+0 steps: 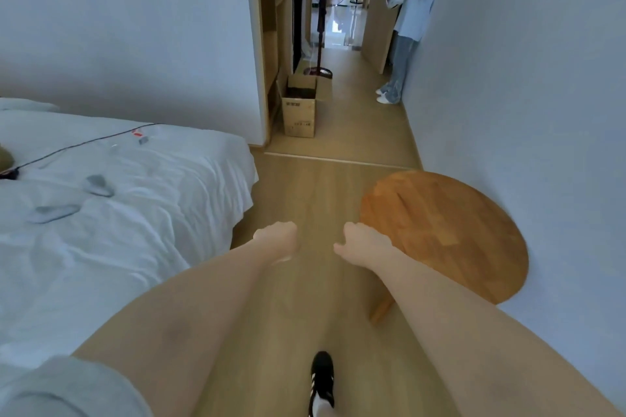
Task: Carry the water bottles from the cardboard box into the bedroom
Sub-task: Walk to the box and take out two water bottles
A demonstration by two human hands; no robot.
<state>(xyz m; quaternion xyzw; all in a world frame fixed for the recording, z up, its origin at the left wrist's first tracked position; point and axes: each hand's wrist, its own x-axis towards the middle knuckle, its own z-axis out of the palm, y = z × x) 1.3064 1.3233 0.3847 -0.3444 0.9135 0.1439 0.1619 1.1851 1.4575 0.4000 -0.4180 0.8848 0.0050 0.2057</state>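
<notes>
Ahead of you, bare floor [305, 186] runs straight to the cardboard box [299, 108], which stands against the left wall corner of the corridor. Nearer than the box, the bed [135, 200] crowds your left and the round wooden table [447, 230] your right. Beyond the box stand a fan [321, 27] and a person [410, 24].

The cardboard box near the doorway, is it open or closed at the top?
Open. The cardboard box stands upright with its flaps turned outward, and a dark interior shows at the top. What it contains cannot be told.
</notes>
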